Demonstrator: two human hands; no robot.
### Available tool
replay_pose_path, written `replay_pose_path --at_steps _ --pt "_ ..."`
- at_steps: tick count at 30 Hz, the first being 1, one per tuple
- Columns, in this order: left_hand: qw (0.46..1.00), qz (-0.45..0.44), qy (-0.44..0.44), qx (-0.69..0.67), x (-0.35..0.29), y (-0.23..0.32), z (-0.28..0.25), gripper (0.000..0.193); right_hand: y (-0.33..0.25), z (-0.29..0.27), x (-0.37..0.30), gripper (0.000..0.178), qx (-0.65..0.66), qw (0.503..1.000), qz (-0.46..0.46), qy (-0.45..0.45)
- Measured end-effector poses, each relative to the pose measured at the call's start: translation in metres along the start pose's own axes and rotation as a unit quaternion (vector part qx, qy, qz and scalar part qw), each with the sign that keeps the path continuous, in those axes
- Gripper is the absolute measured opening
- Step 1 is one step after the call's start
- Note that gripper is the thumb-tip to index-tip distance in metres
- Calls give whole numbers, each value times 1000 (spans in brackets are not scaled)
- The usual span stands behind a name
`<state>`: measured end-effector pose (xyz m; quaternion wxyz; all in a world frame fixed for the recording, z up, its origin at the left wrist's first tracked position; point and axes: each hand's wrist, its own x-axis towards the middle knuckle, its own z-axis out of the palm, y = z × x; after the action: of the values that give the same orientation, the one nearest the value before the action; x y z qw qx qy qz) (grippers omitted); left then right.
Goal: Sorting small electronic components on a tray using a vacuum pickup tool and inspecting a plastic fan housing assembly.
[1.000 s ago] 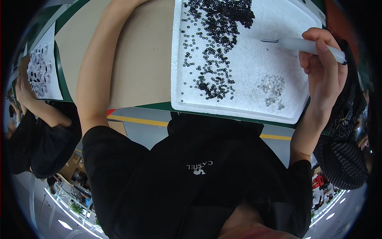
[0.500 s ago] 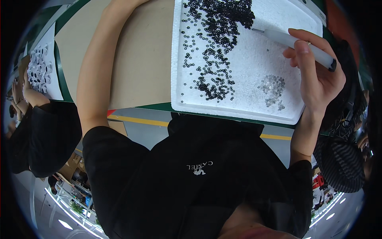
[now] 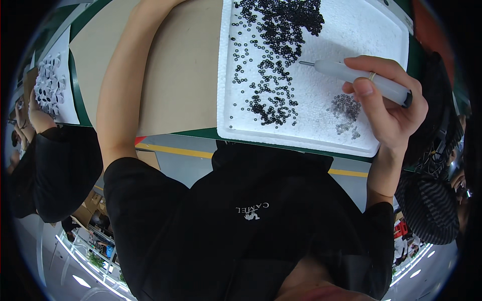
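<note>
My right hand (image 3: 394,103) is closed around a white pen-shaped tool (image 3: 335,70) with a thin metal tip and a dark rear end. A ring-like band sits around its barrel. The tip hovers over or touches a white foam tray (image 3: 374,42), just right of many small black rings (image 3: 278,30) scattered and heaped along its left part; contact is not clear. A patch of small greyish, see-through rings (image 3: 345,108) lies at the lower right, near my right hand. My left forearm (image 3: 120,85) stretches up past the tray's left side, its hand beyond the upper edge.
Brown board (image 3: 186,75) covers the green-edged table left of the tray. Farther left, a white sheet (image 3: 70,95) bears several small white parts with dark ovals (image 3: 47,85), beside another person's arm (image 3: 40,120). A person in a striped cap (image 3: 429,208) is at the right.
My right hand has moved the tool left and toward me, its tip going from beside the upper black heap to beside the middle rings. The left forearm stays put.
</note>
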<state>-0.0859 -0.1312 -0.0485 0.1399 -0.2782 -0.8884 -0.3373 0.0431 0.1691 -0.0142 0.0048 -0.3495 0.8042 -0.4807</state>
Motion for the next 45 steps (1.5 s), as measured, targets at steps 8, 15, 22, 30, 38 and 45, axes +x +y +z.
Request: replay_pose_path --at_steps 8,15,22,30,38,45 --pt "1000 12 -4 7 1 0 -1 59 -3 0 7 38 -35 997 -47 -51" --pt "1000 6 2 0 -1 1 3 59 -3 2 4 38 -36 997 -46 -54" --pt "999 19 31 0 -3 1 5 46 -2 8 4 30 -33 998 -43 -29" --pt "959 89 202 178 16 -3 2 20 -19 -16 7 20 15 996 88 28" --pt "957 -50 164 232 -5 -21 3 37 -18 -5 10 22 223 949 196 106" --pt "930 -198 236 -200 31 7 -16 33 -30 -11 15 26 104 955 174 216"
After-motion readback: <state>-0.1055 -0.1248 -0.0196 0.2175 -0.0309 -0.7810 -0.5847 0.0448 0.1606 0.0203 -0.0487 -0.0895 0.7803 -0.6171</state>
